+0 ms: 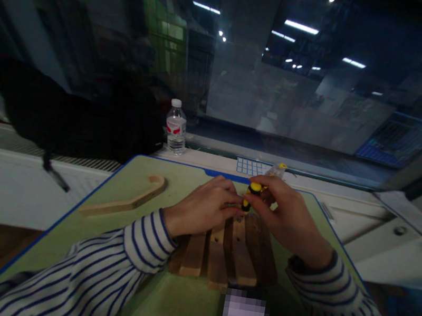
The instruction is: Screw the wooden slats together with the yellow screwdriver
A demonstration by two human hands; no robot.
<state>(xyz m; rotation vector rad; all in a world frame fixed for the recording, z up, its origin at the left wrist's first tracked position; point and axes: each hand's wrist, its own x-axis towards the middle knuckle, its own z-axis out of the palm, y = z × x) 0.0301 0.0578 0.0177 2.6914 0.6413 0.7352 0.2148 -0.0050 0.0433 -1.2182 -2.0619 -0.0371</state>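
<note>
My left hand and my right hand meet over the far end of a slatted wooden piece lying on the green table. Both hands have their fingers pinched on a small yellow and black part held against the top of the slats. The right hand's fingers curl over the yellow cap; the left fingertips press the part from the left. Both sleeves are striped blue and white.
A curved wooden piece lies on the table to the left. A water bottle stands on the sill beyond, beside a black bag. A gridded sheet and a small yellow-capped item lie behind the hands.
</note>
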